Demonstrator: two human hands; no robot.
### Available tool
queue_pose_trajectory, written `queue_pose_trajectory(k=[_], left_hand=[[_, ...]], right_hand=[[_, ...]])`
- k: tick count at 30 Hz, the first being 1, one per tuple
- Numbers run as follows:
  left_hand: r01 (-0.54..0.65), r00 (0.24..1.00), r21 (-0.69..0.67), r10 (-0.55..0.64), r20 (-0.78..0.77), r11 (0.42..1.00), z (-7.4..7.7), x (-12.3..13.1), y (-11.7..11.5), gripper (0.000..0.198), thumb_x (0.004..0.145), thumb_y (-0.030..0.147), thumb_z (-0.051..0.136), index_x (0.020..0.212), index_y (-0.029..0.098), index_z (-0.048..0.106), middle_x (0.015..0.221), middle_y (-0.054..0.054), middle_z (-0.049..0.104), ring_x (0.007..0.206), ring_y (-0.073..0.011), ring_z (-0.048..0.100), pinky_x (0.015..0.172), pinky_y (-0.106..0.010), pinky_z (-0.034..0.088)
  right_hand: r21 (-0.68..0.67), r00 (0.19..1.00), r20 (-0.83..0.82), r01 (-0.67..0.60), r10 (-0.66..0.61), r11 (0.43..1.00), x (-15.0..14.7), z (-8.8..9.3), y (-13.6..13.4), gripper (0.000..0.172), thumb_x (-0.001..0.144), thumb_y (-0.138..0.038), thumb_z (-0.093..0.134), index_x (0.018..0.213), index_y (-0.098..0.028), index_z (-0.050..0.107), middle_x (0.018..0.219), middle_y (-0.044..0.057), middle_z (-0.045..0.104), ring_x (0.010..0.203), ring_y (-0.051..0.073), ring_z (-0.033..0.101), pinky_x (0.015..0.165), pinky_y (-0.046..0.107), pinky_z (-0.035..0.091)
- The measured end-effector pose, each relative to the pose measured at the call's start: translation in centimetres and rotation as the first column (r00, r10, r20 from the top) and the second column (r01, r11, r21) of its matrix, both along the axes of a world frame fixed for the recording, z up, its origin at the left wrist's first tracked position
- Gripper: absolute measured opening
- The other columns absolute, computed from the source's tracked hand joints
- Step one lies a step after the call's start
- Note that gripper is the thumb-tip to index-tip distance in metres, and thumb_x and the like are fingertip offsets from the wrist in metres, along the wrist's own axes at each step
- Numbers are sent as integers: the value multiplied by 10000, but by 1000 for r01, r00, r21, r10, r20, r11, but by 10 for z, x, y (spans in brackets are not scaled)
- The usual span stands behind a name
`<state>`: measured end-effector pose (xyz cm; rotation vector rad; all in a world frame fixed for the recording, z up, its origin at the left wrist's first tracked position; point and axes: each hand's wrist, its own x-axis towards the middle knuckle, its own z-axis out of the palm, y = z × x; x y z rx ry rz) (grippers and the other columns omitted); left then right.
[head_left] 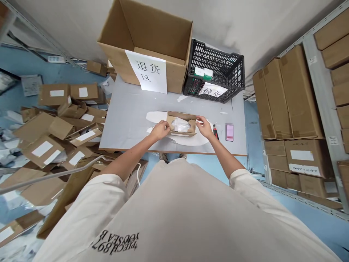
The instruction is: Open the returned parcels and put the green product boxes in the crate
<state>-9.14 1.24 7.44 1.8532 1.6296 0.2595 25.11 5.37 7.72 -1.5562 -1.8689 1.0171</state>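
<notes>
Small cardboard box (182, 134), open at the top, lies between your two hands near the middle of the front half of the tabletop (131, 116). Beyond its left end, boxes are heaped in a pile (47, 145) on the floor; to your right stands a rack (316, 69) of stacked cartons. At the back of the tabletop sits a large open carton (174, 74) with a white sheet (152, 74) of printed characters on its front. Just beside it on the right, a black plastic crate (237, 78) holds small white-and-green packets (203, 72). Your left grip (160, 130) has its fingers bunched against the small box's left end; you cannot tell whether they pinch it. Your right grip (204, 127) is at the right end, thumb and forefinger slightly parted; its hold cannot be told either. Inside lies a plastic-wrapped item (181, 124). Right of your hands rest a phone (229, 132) with a lit screen and a red-and-black cutter (215, 132).
</notes>
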Motion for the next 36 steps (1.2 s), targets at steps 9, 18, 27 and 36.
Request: queue_pose_trajectory(k=[9, 18, 27, 36], left_hand=[[293, 956, 96, -292, -17, 951, 8, -15, -18, 480, 1049, 453, 709, 1488, 259, 688, 1635, -185, 633, 1491, -396, 631, 1220, -549, 543], [578, 806, 70, -556, -202, 813, 21, 5, 1, 1020, 900, 346, 883, 1805, 246, 423, 1757, -255, 553, 1724, -434, 410, 1418, -679, 186], [467, 857, 107, -419, -298, 878, 39, -13, 0, 1006, 885, 467, 917, 1765, 235, 487, 1803, -282, 478, 1700, -478, 399, 1373, -652, 286], [337, 855, -6, -309, -417, 942, 23, -3, 21, 1371, 778, 686, 965, 1834, 83, 333, 1666, -378, 569, 1583, -580, 479, 1310, -660, 323]], right_hand=[[-145, 893, 362, -230, 268, 962, -22, -18, 34, 906, 999, -588, 742, 1806, -274, 475, 1895, 165, 420, 1756, 469, 356, 1404, 756, 324], [-277, 839, 389, -286, 380, 917, -20, -11, 39, 1162, 823, -344, 835, 1872, -277, 341, 1952, 174, 285, 1790, 493, 279, 1399, 766, 325], [-222, 765, 438, -417, 473, 881, 12, 9, 37, 1154, 764, -296, 903, 1825, -289, 451, 1932, 178, 341, 1748, 506, 370, 1398, 726, 310], [-189, 709, 495, -475, 501, 859, 5, 2, 33, 1053, 816, -320, 901, 1784, -239, 495, 1900, 221, 395, 1735, 533, 360, 1389, 725, 252]])
